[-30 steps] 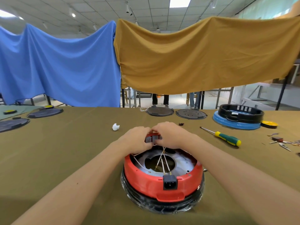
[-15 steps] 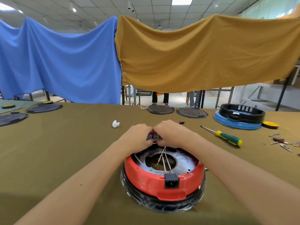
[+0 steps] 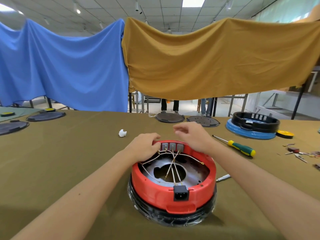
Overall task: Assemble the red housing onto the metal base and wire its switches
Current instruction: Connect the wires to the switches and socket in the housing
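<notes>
Head view: red housing (image 3: 173, 193) sits on the metal base (image 3: 194, 177) at table centre — left hand (image 3: 145, 148) grips its far rim beside three switches (image 3: 172, 146); right hand (image 3: 192, 135) hovers, fingers loosely curled, holding nothing.

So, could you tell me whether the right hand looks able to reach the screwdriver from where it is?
Probably yes: the right hand hovers free, holding nothing, and the screwdriver lies on bare cloth just to its right, unobstructed.

Left hand (image 3: 144, 147) grips red housing (image 3: 173, 194); right hand (image 3: 192, 135) hovers.
</notes>
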Action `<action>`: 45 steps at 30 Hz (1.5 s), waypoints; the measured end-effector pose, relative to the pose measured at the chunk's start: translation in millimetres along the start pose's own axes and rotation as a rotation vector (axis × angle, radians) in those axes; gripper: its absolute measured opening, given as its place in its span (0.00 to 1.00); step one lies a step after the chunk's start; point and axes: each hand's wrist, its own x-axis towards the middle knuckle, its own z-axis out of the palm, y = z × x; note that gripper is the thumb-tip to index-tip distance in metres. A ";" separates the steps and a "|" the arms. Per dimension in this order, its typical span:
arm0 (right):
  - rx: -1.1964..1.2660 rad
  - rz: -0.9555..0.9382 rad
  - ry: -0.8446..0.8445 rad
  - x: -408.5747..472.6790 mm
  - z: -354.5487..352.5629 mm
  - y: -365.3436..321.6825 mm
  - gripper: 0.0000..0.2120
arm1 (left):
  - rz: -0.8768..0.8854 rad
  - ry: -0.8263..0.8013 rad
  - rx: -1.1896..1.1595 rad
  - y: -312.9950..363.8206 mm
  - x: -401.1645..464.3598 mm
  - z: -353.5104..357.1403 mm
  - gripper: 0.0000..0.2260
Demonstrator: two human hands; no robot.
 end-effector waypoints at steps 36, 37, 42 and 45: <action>-0.209 0.469 0.063 -0.2 6.5 116.2 0.21 | -0.139 0.078 -0.083 -42.4 10.4 -0.6 0.10; -0.261 0.478 0.031 3.8 10.2 119.1 0.20 | -0.141 0.087 -0.099 -43.1 10.0 0.7 0.10; -0.352 0.587 0.023 10.2 26.3 128.3 0.17 | -0.152 0.092 -0.119 -40.8 8.2 2.0 0.11; -0.231 0.605 0.067 9.8 23.5 125.7 0.15 | -0.163 0.087 -0.133 -39.3 7.1 1.0 0.11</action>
